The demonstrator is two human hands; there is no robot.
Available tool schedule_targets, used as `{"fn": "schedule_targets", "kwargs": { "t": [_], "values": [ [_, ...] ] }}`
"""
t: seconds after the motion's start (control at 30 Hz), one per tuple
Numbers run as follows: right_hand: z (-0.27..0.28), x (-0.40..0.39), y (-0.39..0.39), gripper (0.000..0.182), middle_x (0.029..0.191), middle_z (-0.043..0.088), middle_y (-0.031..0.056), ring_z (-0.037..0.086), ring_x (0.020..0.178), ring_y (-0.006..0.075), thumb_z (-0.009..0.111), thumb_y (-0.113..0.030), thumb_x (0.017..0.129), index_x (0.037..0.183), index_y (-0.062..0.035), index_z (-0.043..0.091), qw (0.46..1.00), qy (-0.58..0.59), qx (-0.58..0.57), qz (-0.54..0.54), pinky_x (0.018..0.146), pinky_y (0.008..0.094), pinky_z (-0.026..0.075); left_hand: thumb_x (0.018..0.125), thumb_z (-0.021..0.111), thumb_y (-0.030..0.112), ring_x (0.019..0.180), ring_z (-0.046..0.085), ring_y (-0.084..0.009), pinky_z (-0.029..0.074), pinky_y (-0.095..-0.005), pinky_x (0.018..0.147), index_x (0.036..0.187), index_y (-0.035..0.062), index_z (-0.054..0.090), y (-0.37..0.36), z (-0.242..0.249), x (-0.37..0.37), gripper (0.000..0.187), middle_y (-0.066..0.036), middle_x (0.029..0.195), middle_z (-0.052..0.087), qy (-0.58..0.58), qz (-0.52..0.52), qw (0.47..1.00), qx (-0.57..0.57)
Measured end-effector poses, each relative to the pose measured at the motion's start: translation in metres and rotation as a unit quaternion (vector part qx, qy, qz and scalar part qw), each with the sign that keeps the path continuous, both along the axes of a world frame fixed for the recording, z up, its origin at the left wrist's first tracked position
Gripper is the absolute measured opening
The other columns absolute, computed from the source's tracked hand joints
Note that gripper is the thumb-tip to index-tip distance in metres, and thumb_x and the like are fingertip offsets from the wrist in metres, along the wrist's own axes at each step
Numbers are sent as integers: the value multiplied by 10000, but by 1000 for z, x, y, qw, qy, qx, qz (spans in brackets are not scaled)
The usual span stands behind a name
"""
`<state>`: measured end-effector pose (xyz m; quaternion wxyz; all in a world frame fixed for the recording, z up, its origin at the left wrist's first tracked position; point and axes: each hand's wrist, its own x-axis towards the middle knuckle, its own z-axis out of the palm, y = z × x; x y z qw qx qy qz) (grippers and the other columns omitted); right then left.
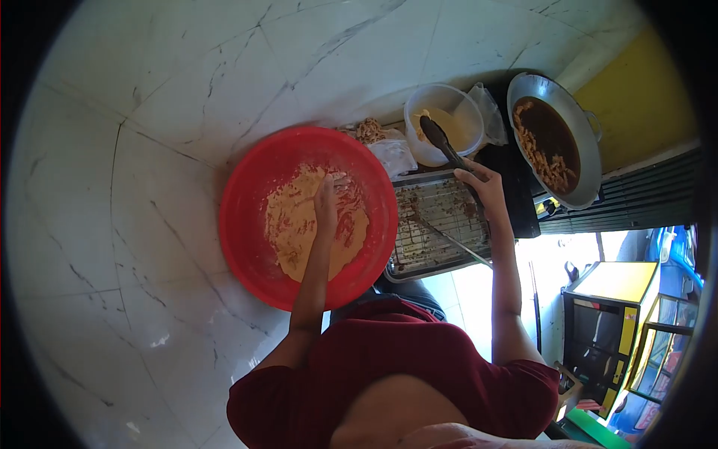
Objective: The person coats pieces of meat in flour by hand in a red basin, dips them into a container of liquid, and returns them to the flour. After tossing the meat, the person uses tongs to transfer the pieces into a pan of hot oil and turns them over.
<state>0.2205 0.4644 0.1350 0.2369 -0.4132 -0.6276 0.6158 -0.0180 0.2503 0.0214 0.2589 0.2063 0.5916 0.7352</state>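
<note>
My left hand is inside a wide red basin, over a layer of pale flour. Its fingers look stretched out and dusted with flour, with nothing visible in them. My right hand is closed around dark tongs. The tongs' tips reach over a translucent white tub that contains a yellowish liquid batter. A pale bit seems to sit by the tips, too small to name. Below my right hand lies a tray with a wire rack, stained with brown crumbs.
At the right, a large wok contains brown oil with frying pieces along one side. A thin metal handle lies across the rack. Plastic bags and a brown clump sit between basin and tub. A yellow-framed cabinet stands lower right.
</note>
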Motion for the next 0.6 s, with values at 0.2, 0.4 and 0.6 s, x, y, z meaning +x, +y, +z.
{"fn": "schedule_targets", "kwargs": {
  "t": [0.2, 0.4, 0.6],
  "values": [
    [26, -26, -42, 496, 738, 659, 19, 490, 510, 32, 785, -234, 751, 1184, -35, 648, 978, -119, 38, 168, 448, 203, 349, 1021, 407, 310, 901, 591, -138, 467, -279, 807, 1039, -18, 612, -144, 6, -13, 387, -80, 976, 646, 5, 162, 986, -40],
    [1, -82, -97, 468, 788, 700, 64, 646, 686, 149, 784, -250, 723, 1148, -89, 674, 874, -230, 116, 413, 646, 305, 495, 1028, 402, 307, 835, 592, -111, 468, -267, 776, 1017, -12, 618, -231, 3, 1, 385, -66, 941, 648, 75, 246, 964, -69],
    [-41, -117, -154, 420, 842, 701, 119, 675, 782, 271, 790, -275, 679, 1071, -151, 705, 750, -315, 273, 514, 710, 389, 518, 1014, 448, 270, 747, 624, -133, 489, -273, 703, 938, -15, 640, -248, -21, 29, 353, -80, 836, 669, 66, 255, 959, -102]
  ]
}}
